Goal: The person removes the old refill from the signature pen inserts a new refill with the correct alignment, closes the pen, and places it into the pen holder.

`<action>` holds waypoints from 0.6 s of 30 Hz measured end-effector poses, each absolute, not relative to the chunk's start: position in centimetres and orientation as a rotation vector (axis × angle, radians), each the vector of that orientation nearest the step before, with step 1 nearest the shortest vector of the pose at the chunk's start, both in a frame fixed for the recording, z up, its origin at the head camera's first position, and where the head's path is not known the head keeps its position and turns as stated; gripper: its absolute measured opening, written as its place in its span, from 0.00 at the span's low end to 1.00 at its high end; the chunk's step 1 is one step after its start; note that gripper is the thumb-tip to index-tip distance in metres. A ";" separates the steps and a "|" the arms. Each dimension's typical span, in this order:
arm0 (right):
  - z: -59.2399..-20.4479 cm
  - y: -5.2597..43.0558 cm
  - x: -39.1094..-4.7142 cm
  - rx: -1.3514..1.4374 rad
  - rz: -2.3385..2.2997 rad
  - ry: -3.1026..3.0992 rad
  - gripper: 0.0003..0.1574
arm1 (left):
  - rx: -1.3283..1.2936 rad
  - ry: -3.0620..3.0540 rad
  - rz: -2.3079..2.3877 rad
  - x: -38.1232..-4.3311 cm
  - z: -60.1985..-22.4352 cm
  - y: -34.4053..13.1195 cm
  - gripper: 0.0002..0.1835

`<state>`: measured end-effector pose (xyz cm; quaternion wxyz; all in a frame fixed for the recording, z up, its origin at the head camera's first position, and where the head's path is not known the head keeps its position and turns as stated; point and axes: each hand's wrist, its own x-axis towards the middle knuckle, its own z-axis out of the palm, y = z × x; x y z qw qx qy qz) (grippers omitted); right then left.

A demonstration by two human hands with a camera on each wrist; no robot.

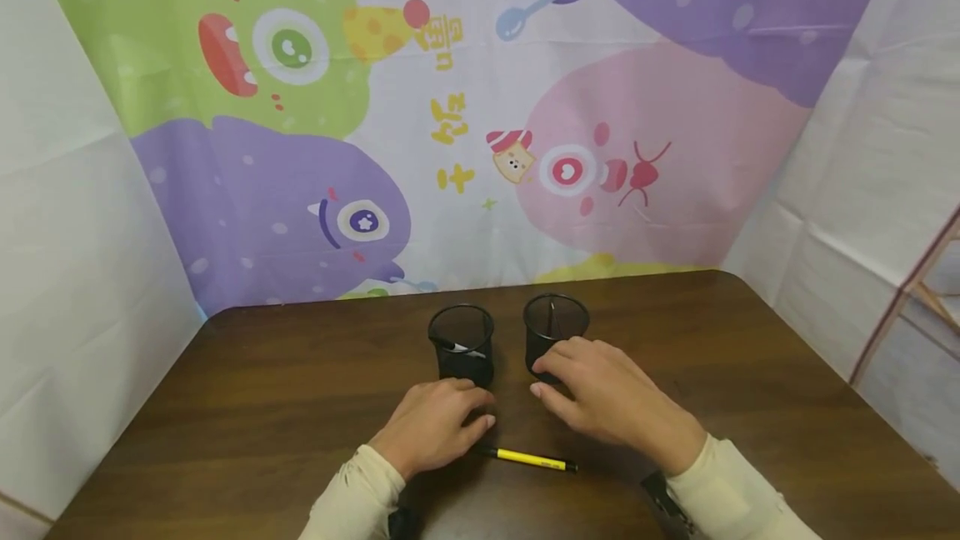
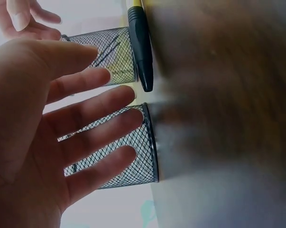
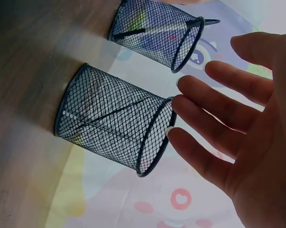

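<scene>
From my remote feeds: brown table [image 1: 262, 407] in front of a cartoon backdrop [image 1: 285, 165]. Furthest left, left hand [image 1: 435, 427], fingers extended and slightly apart, holding nothing; it sits in front of the left mesh cup [image 1: 466, 367], contact I can't tell. That cup stands upright, with a black-and-white pen [image 1: 459, 348] leaning inside, one end poking past the rim on my right-wrist feed. Next, yellow marker [image 1: 531, 460] lying on the table on the near side of both cups, black end by the left thumb, rest reaching toward the right. Then right mesh cup [image 1: 535, 346], upright, just beside the left one, not touching; something thin [image 1: 553, 317] leans inside. Last, right hand [image 1: 615, 402], loosely open, nothing in its grasp, fingertips at that cup's rim; whether they touch, I can't tell. Pale sleeves [image 1: 727, 490] on both arms.
</scene>
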<state>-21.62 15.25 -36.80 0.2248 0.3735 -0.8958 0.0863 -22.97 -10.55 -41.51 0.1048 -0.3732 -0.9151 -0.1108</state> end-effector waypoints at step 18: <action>-37.7 14.9 -21.6 1.076 0.235 -2.579 0.14 | -1.225 -2.806 -0.425 -22.9 -41.5 -10.5 0.07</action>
